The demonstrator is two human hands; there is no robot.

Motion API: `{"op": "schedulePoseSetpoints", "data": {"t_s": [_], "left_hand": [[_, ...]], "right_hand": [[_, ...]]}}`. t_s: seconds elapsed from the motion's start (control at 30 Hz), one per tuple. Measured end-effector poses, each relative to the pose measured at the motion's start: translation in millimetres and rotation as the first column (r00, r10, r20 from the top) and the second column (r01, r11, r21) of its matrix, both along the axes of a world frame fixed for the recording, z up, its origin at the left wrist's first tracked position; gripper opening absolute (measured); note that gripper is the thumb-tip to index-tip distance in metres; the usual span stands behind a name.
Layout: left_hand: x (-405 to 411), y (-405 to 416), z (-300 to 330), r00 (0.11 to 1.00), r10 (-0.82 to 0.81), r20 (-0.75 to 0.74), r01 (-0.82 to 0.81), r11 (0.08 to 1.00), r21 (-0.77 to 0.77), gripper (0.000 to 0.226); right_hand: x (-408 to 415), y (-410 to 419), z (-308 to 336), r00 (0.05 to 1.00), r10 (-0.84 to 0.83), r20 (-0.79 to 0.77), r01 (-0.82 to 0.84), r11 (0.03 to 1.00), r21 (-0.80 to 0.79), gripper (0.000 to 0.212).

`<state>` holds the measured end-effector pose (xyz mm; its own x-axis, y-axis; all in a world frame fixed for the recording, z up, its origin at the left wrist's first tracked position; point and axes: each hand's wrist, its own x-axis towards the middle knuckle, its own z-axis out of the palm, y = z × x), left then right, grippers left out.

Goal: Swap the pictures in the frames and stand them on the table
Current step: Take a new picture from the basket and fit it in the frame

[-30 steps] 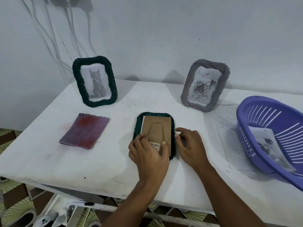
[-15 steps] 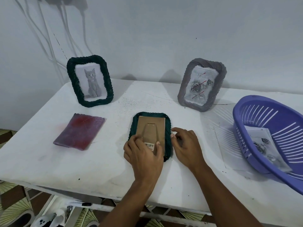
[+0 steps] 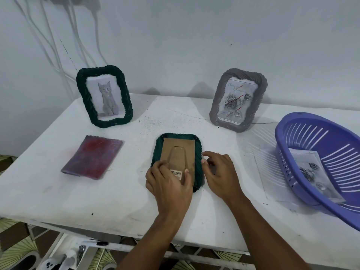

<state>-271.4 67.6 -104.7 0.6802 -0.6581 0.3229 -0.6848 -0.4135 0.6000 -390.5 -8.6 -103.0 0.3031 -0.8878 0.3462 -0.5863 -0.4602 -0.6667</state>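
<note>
With two frames, cat and rose, standing far back, a third green frame lies face-down as the left hand presses curled fingers on its cardboard backing and the right hand, loosely curled, touches its edge.

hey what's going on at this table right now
A person is working on a dark green frame lying face down on the white table. The left hand presses on its brown backing board near the barcode sticker, while the right hand touches the frame's right edge. Behind, a green cat frame and a grey rose frame stand upright. A rose picture lies in the purple basket, and a reddish sheet lies at left.
</note>
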Motion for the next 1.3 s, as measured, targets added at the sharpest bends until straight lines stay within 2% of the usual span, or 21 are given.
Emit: {"op": "schedulePoseSetpoints", "data": {"t_s": [0.7,0.87,0.97,1.07,1.13,1.2,1.3], "left_hand": [[2,0,4,1.000,-0.010,0.022,0.008,0.996,0.092,0.061],[6,3,14,0.999,-0.029,-0.016,0.030,0.996,0.088,0.064],[21,5,26,0.993,-0.091,-0.069,0.096,0.993,0.066,0.056],[53,2,37,0.972,-0.210,-0.109,0.213,0.977,0.018,0.025],[79,-5,42,0.959,-0.264,-0.103,0.266,0.964,0.010,0.014],[100,-15,47,0.946,-0.305,-0.107,0.311,0.950,0.042,0.016],[118,-36,52,0.924,-0.374,-0.075,0.382,0.905,0.187,0.028]], "right_hand": [[1,1,2,0.998,0.008,-0.056,-0.008,1.000,0.004,0.028],[1,1,2,0.998,0.012,-0.068,-0.011,1.000,0.012,0.031],[1,1,2,0.999,0.006,-0.054,-0.005,1.000,0.016,0.027],[3,-1,2,1.000,-0.015,-0.026,0.017,0.999,0.050,0.023],[5,-6,5,0.999,-0.025,-0.036,0.028,0.996,0.088,0.024],[9,-13,12,0.997,-0.026,-0.076,0.036,0.990,0.135,0.030],[20,-30,25,0.988,0.003,-0.156,0.027,0.981,0.190,0.038]]}}
